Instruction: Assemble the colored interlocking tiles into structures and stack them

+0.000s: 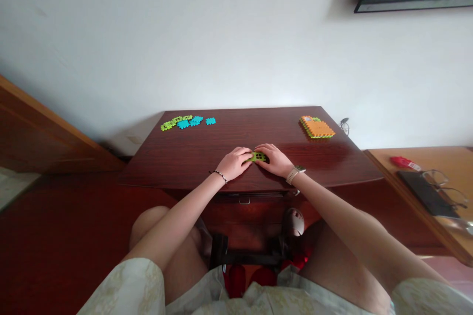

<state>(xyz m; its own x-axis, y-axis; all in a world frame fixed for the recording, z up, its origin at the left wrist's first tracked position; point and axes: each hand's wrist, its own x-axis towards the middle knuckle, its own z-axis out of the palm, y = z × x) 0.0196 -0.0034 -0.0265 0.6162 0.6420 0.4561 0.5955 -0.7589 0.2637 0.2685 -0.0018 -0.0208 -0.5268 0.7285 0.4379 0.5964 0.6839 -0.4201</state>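
Observation:
Near the front middle of the dark red-brown table (pixel 207 152), a green puzzle tile (pixel 259 156) with a four-paned window cutout lies between my hands. My left hand (pixel 235 163) is closed on its left side, with a dark beaded bracelet at the wrist. From the other side, my right hand (pixel 275 160) grips the tile's right part between thumb and fingers; a watch (pixel 295 173) is on that wrist. The fingers cover both ends of the tile.
Several green tiles (pixel 170 124) and blue tiles (pixel 195 120) lie at the table's back left. Orange tiles (pixel 318 128) are stacked on green ones at the back right. On a wooden side table (pixel 436 157) rest glasses (pixel 449 189) and a red packet (pixel 404 163).

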